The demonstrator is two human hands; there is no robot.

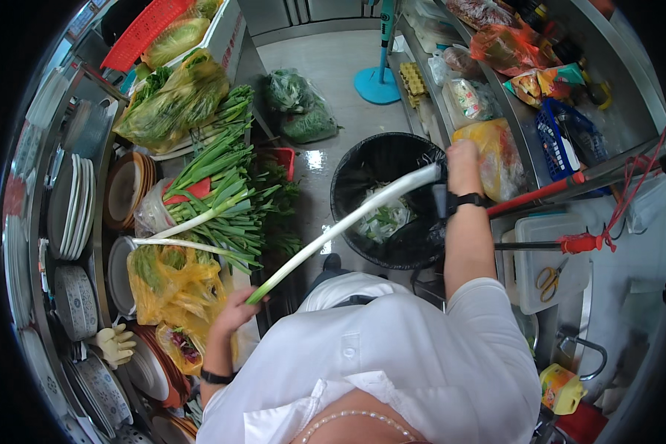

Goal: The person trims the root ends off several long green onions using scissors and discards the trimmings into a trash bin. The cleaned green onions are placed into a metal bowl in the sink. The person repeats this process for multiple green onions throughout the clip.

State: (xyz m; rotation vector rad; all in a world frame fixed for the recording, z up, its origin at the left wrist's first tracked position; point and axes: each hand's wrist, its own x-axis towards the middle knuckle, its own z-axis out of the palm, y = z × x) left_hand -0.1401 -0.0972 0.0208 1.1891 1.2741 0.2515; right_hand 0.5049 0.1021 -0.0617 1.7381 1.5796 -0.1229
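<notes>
A long leek (340, 226) with a thick white stalk stretches across the space before my chest. Its greenish end is in my left hand (234, 311), the fingers wrapped round it. At the white root end, over the bin's right rim, my right hand (463, 159) is closed. A dark, flat piece (442, 198) shows beside that hand and the stalk; I cannot make out what it is. Below stands a round bin (345, 240) lined with black plastic, with white and green vegetable scraps (383, 218) inside.
More leeks (226, 192) are piled on the left, beside yellow plastic bags (177, 277) of vegetables. Plates (81, 207) fill the left shelves. Bagged greens (301, 107) and a blue stand base (376, 86) are on the floor ahead. Scissors (549, 281) lie on a plastic lid at right.
</notes>
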